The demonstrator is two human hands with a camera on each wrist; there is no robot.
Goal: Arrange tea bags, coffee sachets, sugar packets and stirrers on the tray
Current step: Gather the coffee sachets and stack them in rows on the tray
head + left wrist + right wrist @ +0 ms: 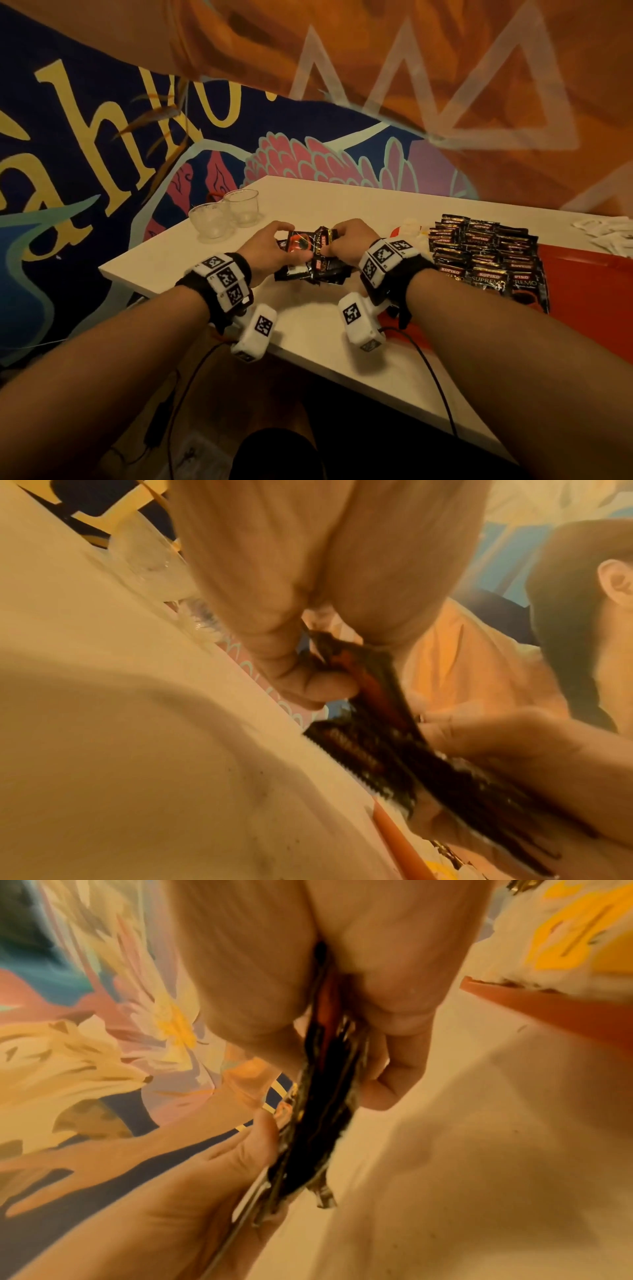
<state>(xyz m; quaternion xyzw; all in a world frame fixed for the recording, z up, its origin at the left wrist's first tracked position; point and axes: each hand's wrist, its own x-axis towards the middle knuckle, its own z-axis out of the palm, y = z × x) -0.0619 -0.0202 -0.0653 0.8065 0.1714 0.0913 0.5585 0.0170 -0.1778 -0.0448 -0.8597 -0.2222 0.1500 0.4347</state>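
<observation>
Both hands meet over the white desk (pixel 308 329), working one bundle of black coffee sachets (pixel 313 255). The left hand (pixel 265 246) has its grip pinching the left side of the bundle, thumb on the near face and fingers curled round the far edge. The right hand (pixel 346 240) has its grip pinching the right side of the same bundle, fingers folded over its top edge. The left wrist view shows the sachets (pixel 369 723) edge-on, fanned between the left thumb (pixel 308 685) and the other hand. The right wrist view shows the stack (pixel 318 1123) clamped between the right fingers (pixel 394 1074) and the palm, with the left hand (pixel 192 1191) steadying it from below. The bundle's lower edge sits close to the desk; whether it touches is unclear.

To the right of the right grip, a red tray (pixel 582 274) lies on the desk, and rows of black coffee sachets (pixel 486 260) overlap across its left part. Beyond them, farther right, lie white packets (pixel 603 233), too blurred to identify. To the left of the left grip and farther from the person, two clear plastic cups (pixel 226 212) stand upright, side by side. A painted wall (pixel 102 154) rises behind the desk.
</observation>
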